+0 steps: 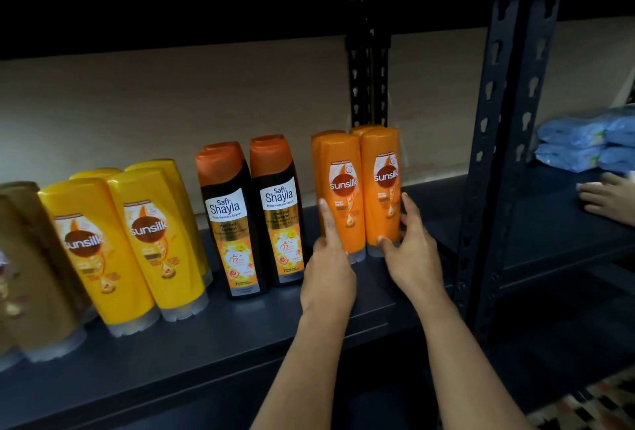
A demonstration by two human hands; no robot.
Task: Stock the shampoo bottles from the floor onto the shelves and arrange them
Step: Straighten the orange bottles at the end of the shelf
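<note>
On the neighbouring shelf bay (563,223) to the right I see stacked blue plastic packs (584,147) toward its back edge. Someone else's hand (608,199) rests flat near them. Patterned flooring (591,405) shows at the lower right corner.

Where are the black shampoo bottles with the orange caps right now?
The black Safi Shayla bottles stand upright mid-shelf in the head view, between the yellow Sunsilk bottles on their left and the orange Sunsilk bottles on their right.
</note>
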